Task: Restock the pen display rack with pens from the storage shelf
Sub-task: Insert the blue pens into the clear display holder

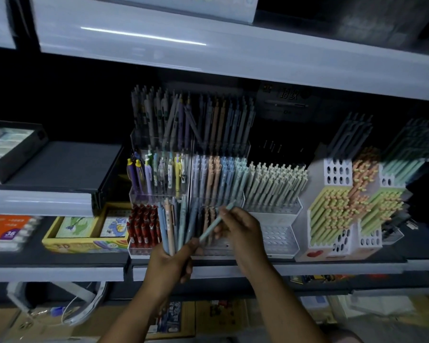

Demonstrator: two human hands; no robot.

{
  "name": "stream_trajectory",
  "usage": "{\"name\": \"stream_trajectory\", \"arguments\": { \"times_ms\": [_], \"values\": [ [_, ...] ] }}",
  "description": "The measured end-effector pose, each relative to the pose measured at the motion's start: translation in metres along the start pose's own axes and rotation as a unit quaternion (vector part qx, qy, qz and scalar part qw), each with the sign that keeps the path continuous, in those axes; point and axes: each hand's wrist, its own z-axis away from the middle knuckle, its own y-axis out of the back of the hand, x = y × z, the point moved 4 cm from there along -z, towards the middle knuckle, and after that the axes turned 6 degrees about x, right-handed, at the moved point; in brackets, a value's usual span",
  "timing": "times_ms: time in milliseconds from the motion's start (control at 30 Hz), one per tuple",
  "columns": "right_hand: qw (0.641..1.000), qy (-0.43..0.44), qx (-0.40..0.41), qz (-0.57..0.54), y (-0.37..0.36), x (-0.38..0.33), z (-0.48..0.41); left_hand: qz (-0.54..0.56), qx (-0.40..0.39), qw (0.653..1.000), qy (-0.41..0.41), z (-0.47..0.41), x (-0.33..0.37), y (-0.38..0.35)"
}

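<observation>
First, the left hand [170,262] is curled round a bunch of pens [171,226], their tops fanned upward. Just to its right, the right hand [242,233] pinches one teal pen [209,230], slanted, its lower end near the left thumb. Both hands are in front of the tiered rack [137,194], whose rows hold pens. Red pens [144,225] stand just left of the bunch; a white holed stand [279,235] sits right of the right hand, all on the shelf [60,256].
</observation>
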Motion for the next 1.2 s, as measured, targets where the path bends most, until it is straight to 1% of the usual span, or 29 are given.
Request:
{"name": "stream_trajectory", "arguments": {
  "times_ms": [100,167,233,400,567,633,800,967,1100,1133,1200],
  "values": [
    [0.998,0.006,0.061,-0.034,0.018,-0.001,-0.012,0.002,0.001,1.0,0.006,-0.001,-0.003,0.006],
    [0.995,0.025,0.095,-0.011,0.031,0.002,-0.02,0.009,0.001,1.0,0.01,0.0,-0.005,0.008],
    [0.992,0.047,0.112,0.044,0.043,0.007,-0.026,0.015,0.005,1.0,0.015,-0.001,-0.008,0.009],
    [0.971,0.099,0.09,0.199,0.054,0.023,-0.036,0.035,0.028,0.999,0.019,-0.006,-0.007,0.012],
    [0.932,0.14,0.051,0.33,0.049,0.038,-0.043,0.053,-0.004,0.997,0.048,-0.003,-0.007,0.011],
    [0.917,0.148,0.047,0.368,0.044,0.042,-0.041,0.049,-0.014,0.998,0.047,-0.002,-0.006,0.011],
    [0.915,0.129,0.071,0.375,0.038,0.052,-0.035,0.036,-0.028,0.998,0.034,-0.001,-0.005,0.011],
    [0.908,0.113,0.085,0.394,0.038,0.055,-0.036,0.024,-0.026,0.999,0.02,-0.002,-0.006,0.011],
    [0.903,0.07,0.075,0.418,0.037,0.051,-0.036,0.021,-0.025,0.999,0.023,0.0,-0.006,0.008],
    [0.903,0.057,0.079,0.418,0.037,0.048,-0.033,0.021,-0.023,0.999,0.023,0.001,-0.007,0.009],
    [0.91,0.058,0.096,0.4,0.033,0.04,-0.026,0.024,-0.019,0.999,0.026,0.001,-0.007,0.009]
  ]
}}
